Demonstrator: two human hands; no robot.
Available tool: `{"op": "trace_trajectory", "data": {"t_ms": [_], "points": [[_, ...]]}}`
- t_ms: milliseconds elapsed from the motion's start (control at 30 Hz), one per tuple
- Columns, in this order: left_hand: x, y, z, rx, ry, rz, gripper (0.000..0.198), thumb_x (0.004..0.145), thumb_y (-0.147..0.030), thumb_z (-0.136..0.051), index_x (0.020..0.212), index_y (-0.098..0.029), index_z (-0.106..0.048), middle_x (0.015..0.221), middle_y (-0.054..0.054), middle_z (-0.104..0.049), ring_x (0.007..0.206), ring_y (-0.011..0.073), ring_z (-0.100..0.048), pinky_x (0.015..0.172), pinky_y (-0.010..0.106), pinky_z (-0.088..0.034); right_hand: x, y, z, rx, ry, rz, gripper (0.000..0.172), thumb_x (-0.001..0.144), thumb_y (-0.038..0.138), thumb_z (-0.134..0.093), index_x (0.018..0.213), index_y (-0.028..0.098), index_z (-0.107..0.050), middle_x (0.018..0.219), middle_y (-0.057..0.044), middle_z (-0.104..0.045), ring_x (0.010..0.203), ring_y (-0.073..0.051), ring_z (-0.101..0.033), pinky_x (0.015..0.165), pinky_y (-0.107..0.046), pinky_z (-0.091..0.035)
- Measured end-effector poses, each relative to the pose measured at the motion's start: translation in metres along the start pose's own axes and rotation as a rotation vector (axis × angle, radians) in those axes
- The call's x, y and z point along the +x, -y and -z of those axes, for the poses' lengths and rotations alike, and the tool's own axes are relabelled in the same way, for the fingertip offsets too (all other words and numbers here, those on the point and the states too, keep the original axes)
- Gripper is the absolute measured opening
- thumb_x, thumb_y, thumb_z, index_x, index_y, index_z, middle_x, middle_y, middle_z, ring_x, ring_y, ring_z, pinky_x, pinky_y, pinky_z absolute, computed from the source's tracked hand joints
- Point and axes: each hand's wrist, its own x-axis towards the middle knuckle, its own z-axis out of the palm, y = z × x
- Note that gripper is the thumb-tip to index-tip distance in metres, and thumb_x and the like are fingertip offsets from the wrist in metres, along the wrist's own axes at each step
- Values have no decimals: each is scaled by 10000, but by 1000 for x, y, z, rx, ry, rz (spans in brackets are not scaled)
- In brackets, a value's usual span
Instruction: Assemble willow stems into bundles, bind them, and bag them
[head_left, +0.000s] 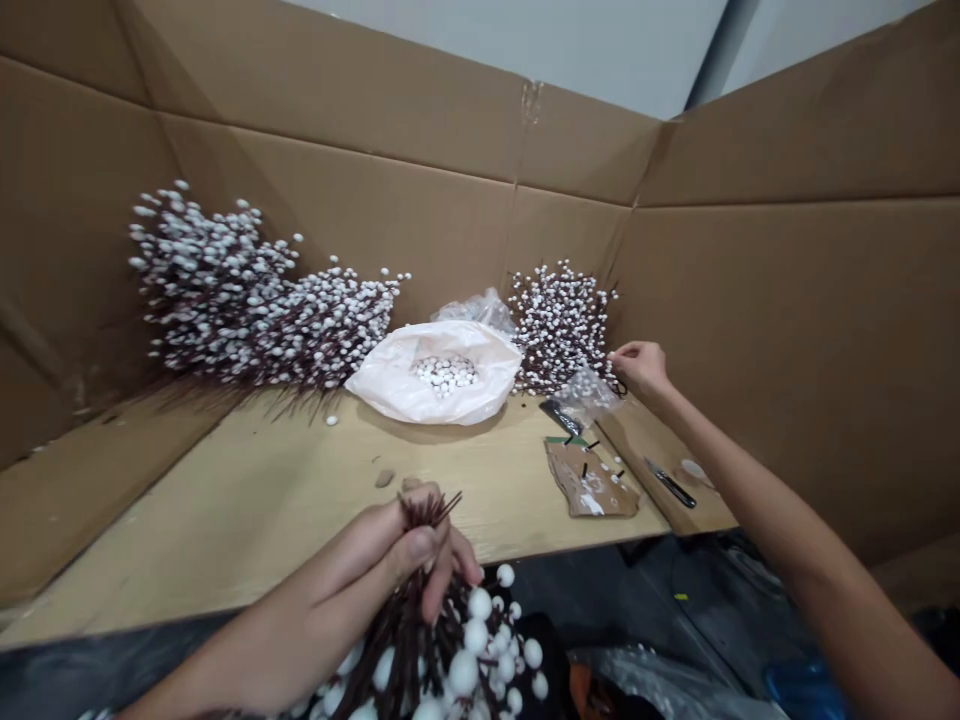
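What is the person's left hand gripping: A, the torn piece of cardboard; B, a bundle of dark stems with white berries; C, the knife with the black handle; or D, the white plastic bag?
B. The left hand is closed around the bundle of dark stems with white berries, with the cut stem ends sticking up above the fingers.

A craft workshop: cardboard walls (780,340) around a wooden bench (225,510) with berry branches (217,290).

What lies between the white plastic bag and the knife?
A torn cardboard scrap with white bits, in the head view, lies between the bag and the knife.
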Motion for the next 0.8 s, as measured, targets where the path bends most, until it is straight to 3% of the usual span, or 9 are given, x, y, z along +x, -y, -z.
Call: {"op": "trace_trajectory", "data": {"t_ms": [100,200,367,467,567,800], "points": [[3,-9,-4,48,92,-45,399,958,-474,-374,802,-180,-593,698,27,-614,903,223,-627,918,362,-451,-25,32,5,131,3,110,73,838,129,-621,909,118,-635,858,-57,-669,761,-143,-641,723,-292,-536],[0,-17,-7,80,83,-79,415,964,-482,-356,793,-174,-574,717,29,-601,926,223,-627,903,355,-444,-73,73,9,281,170,250,50,776,142,-672,824,153,-673,767,-41,-691,715,-134,-663,715,-256,-540],[-10,-28,-9,49,63,-129,386,966,-469,-367,815,-164,-549,738,34,-596,937,226,-633,891,350,-441,-166,124,10,657,742,516,29,725,196,-732,731,181,-708,637,-3,-694,606,-109,-659,625,-221,-551],[-15,-30,-8,6,94,-189,349,980,-428,-358,809,-167,-513,710,15,-559,907,216,-643,891,358,-445,-202,139,9,767,903,568,37,720,159,-744,725,162,-707,654,-13,-712,606,-95,-663,592,-183,-543],[-18,-32,-8,-14,141,-274,329,989,-398,-350,795,-168,-484,697,6,-532,898,218,-650,870,367,-458,-218,147,8,876,962,652,66,693,105,-763,725,140,-717,692,-27,-721,638,-94,-669,598,-172,-543],[-22,-34,-6,41,142,-318,293,1003,-346,-320,812,-174,-461,654,-4,-526,873,198,-648,832,346,-465,-227,160,8,944,1028,790,153,679,11,-755,746,149,-761,728,-25,-721,691,-75,-669,651,-147,-551]]}}
